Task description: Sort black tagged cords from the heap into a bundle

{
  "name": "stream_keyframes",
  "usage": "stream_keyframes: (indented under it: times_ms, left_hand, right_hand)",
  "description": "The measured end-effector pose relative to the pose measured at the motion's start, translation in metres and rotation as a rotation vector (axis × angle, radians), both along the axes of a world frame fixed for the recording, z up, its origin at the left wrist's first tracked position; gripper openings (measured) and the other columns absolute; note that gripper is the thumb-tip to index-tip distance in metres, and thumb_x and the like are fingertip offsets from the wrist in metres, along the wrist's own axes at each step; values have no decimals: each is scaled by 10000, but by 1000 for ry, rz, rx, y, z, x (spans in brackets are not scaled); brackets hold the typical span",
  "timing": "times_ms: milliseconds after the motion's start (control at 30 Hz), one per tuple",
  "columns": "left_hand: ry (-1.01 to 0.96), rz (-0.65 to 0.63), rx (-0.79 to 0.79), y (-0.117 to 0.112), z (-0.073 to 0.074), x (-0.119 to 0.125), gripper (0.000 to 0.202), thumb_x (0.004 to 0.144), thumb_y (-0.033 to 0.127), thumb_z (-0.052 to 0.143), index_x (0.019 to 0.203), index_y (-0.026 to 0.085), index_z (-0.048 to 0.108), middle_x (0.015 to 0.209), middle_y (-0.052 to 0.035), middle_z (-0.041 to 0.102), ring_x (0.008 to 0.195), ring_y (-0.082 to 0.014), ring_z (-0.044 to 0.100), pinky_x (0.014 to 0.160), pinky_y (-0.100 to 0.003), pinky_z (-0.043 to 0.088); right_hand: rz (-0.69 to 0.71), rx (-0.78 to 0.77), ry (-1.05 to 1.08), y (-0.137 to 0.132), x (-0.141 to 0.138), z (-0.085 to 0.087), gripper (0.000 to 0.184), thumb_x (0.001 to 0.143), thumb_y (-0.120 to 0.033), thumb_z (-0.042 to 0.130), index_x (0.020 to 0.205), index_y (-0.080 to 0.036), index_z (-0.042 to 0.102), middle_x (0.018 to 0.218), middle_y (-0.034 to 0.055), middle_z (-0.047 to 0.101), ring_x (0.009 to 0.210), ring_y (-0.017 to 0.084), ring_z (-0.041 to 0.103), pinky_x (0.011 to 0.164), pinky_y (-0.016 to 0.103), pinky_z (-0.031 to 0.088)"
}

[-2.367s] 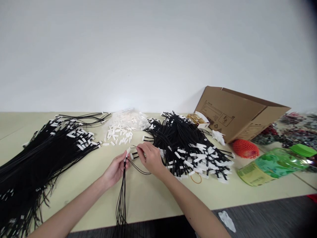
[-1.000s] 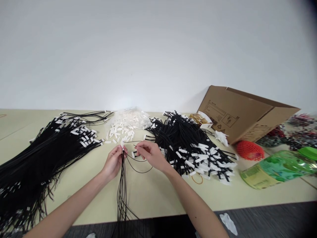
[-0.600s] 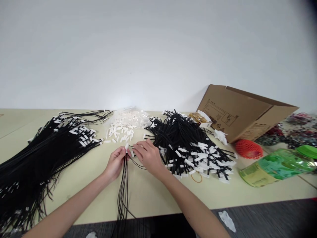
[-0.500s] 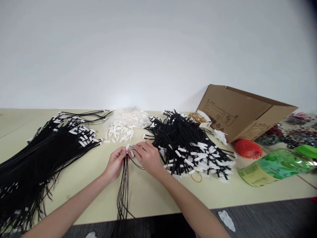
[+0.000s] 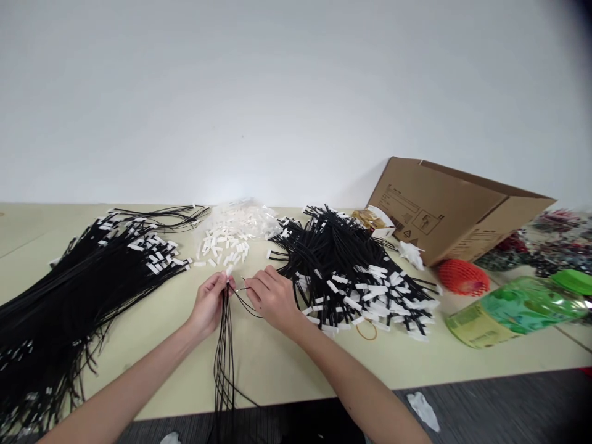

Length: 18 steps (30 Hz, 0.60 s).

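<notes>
A plain white wall [image 5: 277, 92] fills the upper half of the view, and one long pale yellow table [image 5: 287, 364] runs across in front of it. A strip of dark grey floor [image 5: 499, 401] shows below the table's near edge.

Two big heaps of black cords with white tags lie on the table. The left heap [image 5: 69, 296] is the larger and fans out towards the near left corner. The right heap [image 5: 337, 271] sits just right of the hands. One brown cardboard box [image 5: 457, 213] lies tipped on its side at the back right. Near it is one green plastic bag [image 5: 513, 308], with a jumble of red and dark packets [image 5: 546, 246] behind it. One heap of loose white clips [image 5: 231, 237] lies between the two cord heaps, part of it in clear wrap. One red-orange net [image 5: 462, 277] rests in front of the box.

Two hands work at the middle of the table. The left hand [image 5: 208, 305] has its grip pinched on the top of one bundle of black cords [image 5: 225, 364], which hangs down over the table's near edge. The strands are too many and too close to count. The right hand [image 5: 272, 299], just beside it, has its grip pressed together on a single cord [image 5: 247, 306] that loops out from the bundle.

One small yellow-and-white carton [image 5: 372, 222] and one crumpled white paper [image 5: 411, 254] lie by the box. One rubber band [image 5: 367, 331] lies at the right heap's near edge. Two white scraps [image 5: 425, 410] lie on the floor.
</notes>
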<state>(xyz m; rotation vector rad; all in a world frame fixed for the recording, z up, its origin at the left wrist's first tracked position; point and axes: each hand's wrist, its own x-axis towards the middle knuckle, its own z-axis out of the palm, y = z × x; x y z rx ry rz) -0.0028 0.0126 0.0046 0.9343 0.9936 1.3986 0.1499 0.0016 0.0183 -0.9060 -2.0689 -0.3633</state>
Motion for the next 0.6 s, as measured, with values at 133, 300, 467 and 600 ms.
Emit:
stream_keyframes:
  times_ms: [133, 300, 467, 600]
  left_hand:
    - [-33, -92, -41, -3, 0, 5, 253, 640, 379, 692, 622, 140, 608, 604, -2, 539, 556, -103, 451, 524, -209, 360]
    - [-78, -118, -76, -5, -1, 6, 240, 637, 360, 703, 645, 135, 620, 626, -7, 550, 567, -97, 462, 517, -196, 360]
    - [-27, -160, -47, -5, 0, 6, 241, 681, 366, 665, 640, 134, 615, 575, -4, 535, 540, -95, 437, 504, -195, 344]
    - [-9, -158, -42, -6, 0, 6, 247, 679, 371, 664, 633, 134, 614, 571, -7, 536, 537, -101, 438, 503, -202, 340]
  right_hand:
    - [-16, 12, -5, 2, 1, 0, 213, 865, -164, 422, 706, -165, 564, 665, 23, 528, 679, 147, 430, 623, 275, 359]
    - [-33, 20, -20, 4, 3, -1, 230, 866, -162, 417, 686, -168, 559, 657, 23, 519, 669, 149, 422, 601, 279, 347]
    - [-50, 31, -37, 4, 3, 0, 222, 861, -147, 424, 685, -167, 559, 647, 21, 515, 663, 147, 427, 593, 279, 340]
    - [-55, 35, -51, 4, 3, 2, 218, 850, -133, 433, 673, -166, 556, 641, 21, 513, 661, 147, 427, 589, 276, 340]
